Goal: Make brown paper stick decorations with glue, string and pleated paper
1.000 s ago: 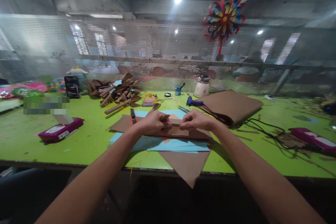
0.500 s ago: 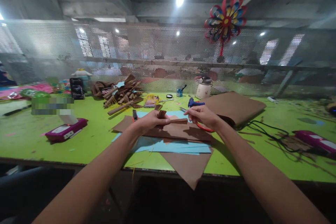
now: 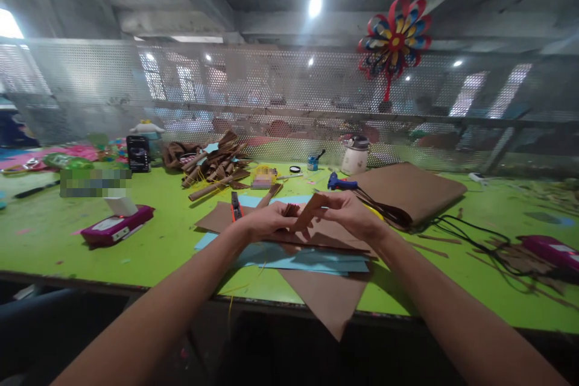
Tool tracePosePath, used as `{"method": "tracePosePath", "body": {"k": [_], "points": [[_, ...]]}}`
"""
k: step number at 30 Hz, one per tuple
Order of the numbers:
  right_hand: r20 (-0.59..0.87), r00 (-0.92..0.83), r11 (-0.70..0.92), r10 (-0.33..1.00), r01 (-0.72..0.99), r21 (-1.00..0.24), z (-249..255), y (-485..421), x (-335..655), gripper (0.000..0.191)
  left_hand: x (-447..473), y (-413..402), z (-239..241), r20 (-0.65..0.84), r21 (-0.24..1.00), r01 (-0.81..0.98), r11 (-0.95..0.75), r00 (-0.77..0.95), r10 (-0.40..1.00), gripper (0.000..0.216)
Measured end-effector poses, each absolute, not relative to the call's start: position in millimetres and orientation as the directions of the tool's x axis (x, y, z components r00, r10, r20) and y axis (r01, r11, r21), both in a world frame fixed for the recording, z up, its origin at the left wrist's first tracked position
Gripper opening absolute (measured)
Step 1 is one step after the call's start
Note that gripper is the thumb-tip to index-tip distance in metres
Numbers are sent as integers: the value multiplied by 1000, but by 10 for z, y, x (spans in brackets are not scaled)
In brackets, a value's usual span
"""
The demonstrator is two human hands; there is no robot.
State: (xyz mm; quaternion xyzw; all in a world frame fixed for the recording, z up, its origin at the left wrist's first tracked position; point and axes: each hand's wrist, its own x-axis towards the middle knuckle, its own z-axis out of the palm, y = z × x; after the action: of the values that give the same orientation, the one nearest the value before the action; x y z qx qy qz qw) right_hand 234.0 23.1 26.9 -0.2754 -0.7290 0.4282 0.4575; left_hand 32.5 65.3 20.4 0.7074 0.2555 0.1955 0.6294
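My left hand is closed around a small bunch of pleated brown paper, its fingers partly covering it. A brown paper strip stands tilted between my two hands, pinched by the fingers of my right hand. Behind the right hand show a pointed metal tip and a yellow handle, probably of scissors; whether they are held or lying there I cannot tell. Below both hands lie brown paper sheets over light blue paper. A red and black cutter lies beside the left hand.
Behind the hands lie a heap of rolled brown paper, a blue glue gun and a white jar. A large folded brown sheet is at right, near black cables. A purple power strip stands left.
My right hand has turned and now tilts the brown strip up from its flatter position. The red scissors handle seen under that hand has gone from sight; a yellow one shows. The view has shifted slightly.
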Motion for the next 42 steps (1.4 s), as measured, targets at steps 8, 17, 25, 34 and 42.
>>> {"method": "tracePosePath", "body": {"k": [8,17,25,34,42], "points": [[250,-508,416,824,242,-877,234,272,2370,17,329,723,245,63,988,70,-137,628,775,33],[198,-512,466,836,471,-749,218,280,2340,24,410,675,198,232,902,146,-406,630,742,25],[296,-408,464,864,415,-783,155,370,2369,28,365,703,263,206,951,118,-284,443,872,18],[379,-394,539,837,480,-692,159,332,2362,24,302,779,211,178,900,224,-374,594,785,22],[379,-425,566,822,535,-627,204,227,2258,23,289,849,155,200,895,200,-399,620,759,17]]}}
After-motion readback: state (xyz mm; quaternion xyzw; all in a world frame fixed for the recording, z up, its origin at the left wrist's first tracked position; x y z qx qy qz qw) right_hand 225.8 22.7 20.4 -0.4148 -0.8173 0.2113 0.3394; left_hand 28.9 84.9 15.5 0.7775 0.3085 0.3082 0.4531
